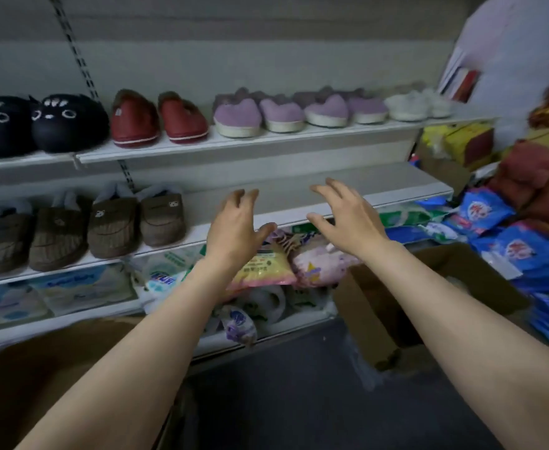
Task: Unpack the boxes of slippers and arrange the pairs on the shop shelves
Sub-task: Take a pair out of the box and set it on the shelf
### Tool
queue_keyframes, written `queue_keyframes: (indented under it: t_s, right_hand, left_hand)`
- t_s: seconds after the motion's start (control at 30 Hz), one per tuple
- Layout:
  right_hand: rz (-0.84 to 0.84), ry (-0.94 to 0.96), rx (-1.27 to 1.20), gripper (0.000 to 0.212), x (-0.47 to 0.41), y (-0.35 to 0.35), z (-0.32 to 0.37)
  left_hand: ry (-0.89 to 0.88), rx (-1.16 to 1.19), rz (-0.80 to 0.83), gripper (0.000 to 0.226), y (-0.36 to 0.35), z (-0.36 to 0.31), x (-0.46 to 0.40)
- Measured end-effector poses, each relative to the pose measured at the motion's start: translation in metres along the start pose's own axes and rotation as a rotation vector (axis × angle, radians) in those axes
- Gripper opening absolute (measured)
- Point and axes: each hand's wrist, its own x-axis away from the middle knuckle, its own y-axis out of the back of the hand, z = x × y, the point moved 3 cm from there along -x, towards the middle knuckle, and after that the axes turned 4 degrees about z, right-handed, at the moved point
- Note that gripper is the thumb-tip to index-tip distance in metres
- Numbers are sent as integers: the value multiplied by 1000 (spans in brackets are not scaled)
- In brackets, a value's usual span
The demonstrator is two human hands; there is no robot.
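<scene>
Both my hands reach forward in front of the middle shelf (347,186), holding nothing. My left hand (234,225) and my right hand (347,216) have loosely spread fingers and hover before the shelf's bare right half. On that shelf's left stand brown corduroy slippers (111,225). The upper shelf (234,142) carries black cat-face slippers (39,123), a red pair (158,120), purple fluffy pairs (296,112) and a white pair (419,103). An open cardboard box (406,306) stands on the floor at the right, another box (39,384) at the lower left.
Packets of tissues and detergent (266,264) fill the bottom shelf. Blue packets (526,251) are piled on the right, with red bundles (539,180) and a yellow carton (468,142) behind them. Dark floor (283,401) lies between the boxes.
</scene>
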Motion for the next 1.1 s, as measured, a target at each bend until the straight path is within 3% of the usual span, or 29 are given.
queue_keyframes:
  t_s: [0.27,0.57,0.77,1.1]
  right_hand:
    - [-21,-135,13,63,88,75,-129]
    - [-21,-235,-31,59,111,104,-230]
    - [-16,-281,-22,59,80,94,-320]
    - [245,-470,-47,60,33,23,-517]
  left_hand:
    - [-158,32,10,69,-44,-164,17]
    - [-272,17,79,68,-96,-269,-14]
    - [-275,37,120,68,-171,-322,-77]
    - [-101,150,353,63,-358,-378,-172]
